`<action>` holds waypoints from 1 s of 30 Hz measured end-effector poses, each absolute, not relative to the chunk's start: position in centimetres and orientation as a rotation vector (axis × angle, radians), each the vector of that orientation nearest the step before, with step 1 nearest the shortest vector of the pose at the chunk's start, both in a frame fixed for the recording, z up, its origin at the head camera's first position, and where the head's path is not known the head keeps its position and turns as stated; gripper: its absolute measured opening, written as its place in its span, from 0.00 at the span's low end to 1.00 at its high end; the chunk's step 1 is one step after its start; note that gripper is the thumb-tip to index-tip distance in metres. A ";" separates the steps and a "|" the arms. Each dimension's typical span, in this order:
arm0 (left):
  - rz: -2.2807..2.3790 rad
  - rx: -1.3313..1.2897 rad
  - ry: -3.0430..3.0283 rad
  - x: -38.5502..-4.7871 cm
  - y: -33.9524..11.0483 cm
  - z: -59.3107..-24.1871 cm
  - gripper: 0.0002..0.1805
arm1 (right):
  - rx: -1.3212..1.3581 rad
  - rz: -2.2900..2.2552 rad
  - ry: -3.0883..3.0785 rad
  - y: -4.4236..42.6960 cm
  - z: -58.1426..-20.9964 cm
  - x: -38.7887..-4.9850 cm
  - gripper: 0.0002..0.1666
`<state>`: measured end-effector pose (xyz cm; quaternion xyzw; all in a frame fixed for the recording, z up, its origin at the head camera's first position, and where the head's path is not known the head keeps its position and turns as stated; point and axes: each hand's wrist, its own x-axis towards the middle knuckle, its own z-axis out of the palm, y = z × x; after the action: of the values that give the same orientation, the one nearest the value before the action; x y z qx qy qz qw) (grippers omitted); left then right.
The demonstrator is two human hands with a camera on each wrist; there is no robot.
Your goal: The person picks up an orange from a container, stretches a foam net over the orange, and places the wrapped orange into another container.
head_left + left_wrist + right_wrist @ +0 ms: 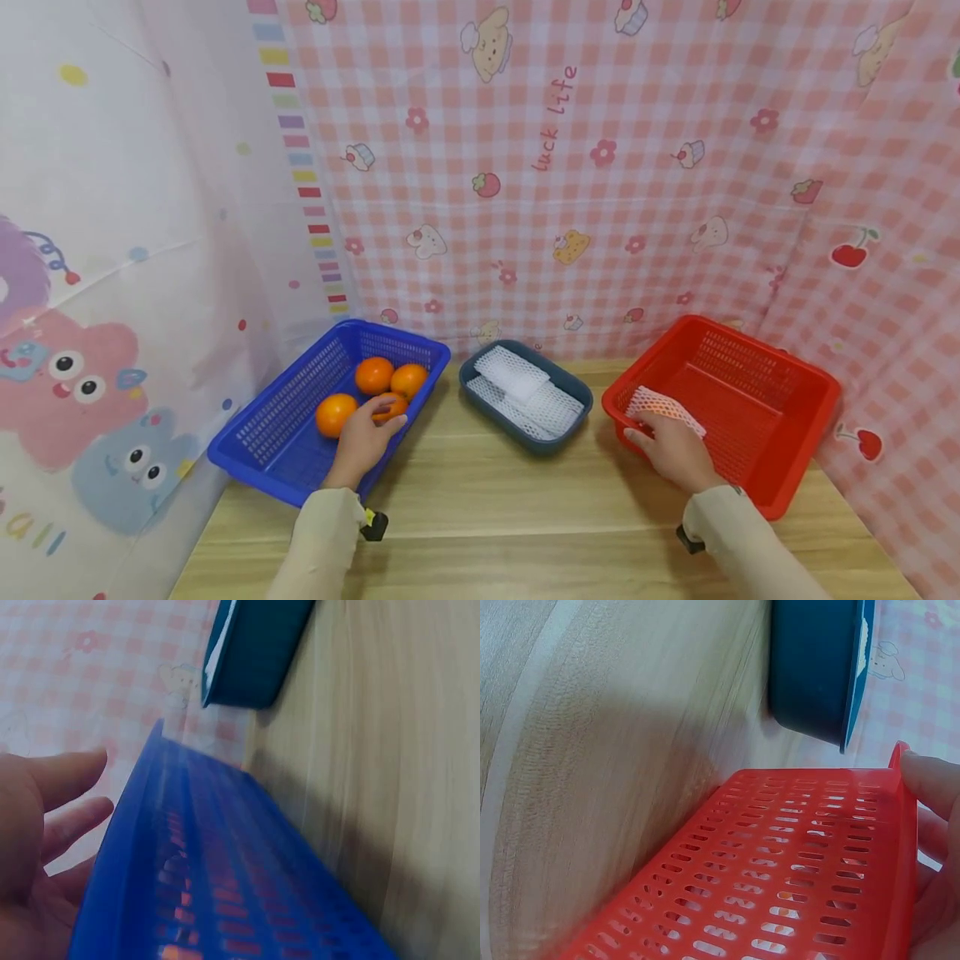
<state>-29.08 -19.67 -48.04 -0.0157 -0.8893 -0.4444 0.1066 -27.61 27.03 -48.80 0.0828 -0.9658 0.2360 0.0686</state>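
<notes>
My left hand (367, 437) reaches over the right rim of the blue basket (270, 475), where several oranges (337, 415) lie. Its fingers hang over the nearest orange (392, 408), partly covering it; contact is hard to judge. In the left wrist view the thumb (71, 776) is stretched above the basket's rim. My right hand (678, 454) is at the left side of the red basket (750, 492). Its fingers lie by a white foam net sleeve (666, 406) with orange showing through. The right wrist view shows the thumb (930, 776) at the rim, the sleeve hidden behind the basket wall.
Between the baskets stands a dark teal tray (551, 446) with several white foam net sleeves (525, 387). All three containers rest on a wooden table (480, 517). A pink checked cloth (525, 250) hangs behind, a white printed cloth (150, 250) at the left.
</notes>
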 end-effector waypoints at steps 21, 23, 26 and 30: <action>-1.016 0.033 -2.978 -28.9 -24.4 -49.2 0.29 | 0.324 0.694 -2.842 27.1 -49.0 -27.4 0.25; -1.016 0.034 -2.992 -28.9 -24.4 -49.1 0.30 | 0.331 0.690 -2.829 27.1 -49.0 -27.4 0.25; -1.022 0.041 -3.010 -28.8 -24.4 -49.0 0.32 | 0.338 0.685 -2.822 27.0 -49.0 -27.4 0.25; -1.037 0.037 -3.017 -28.8 -24.5 -49.0 0.35 | 0.355 0.685 -2.827 27.1 -48.9 -27.4 0.25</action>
<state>-28.82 -24.47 -49.03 0.0115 -0.9453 -0.3250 -0.0242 -27.40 27.11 -48.93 0.1203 -0.9594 0.2323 0.1055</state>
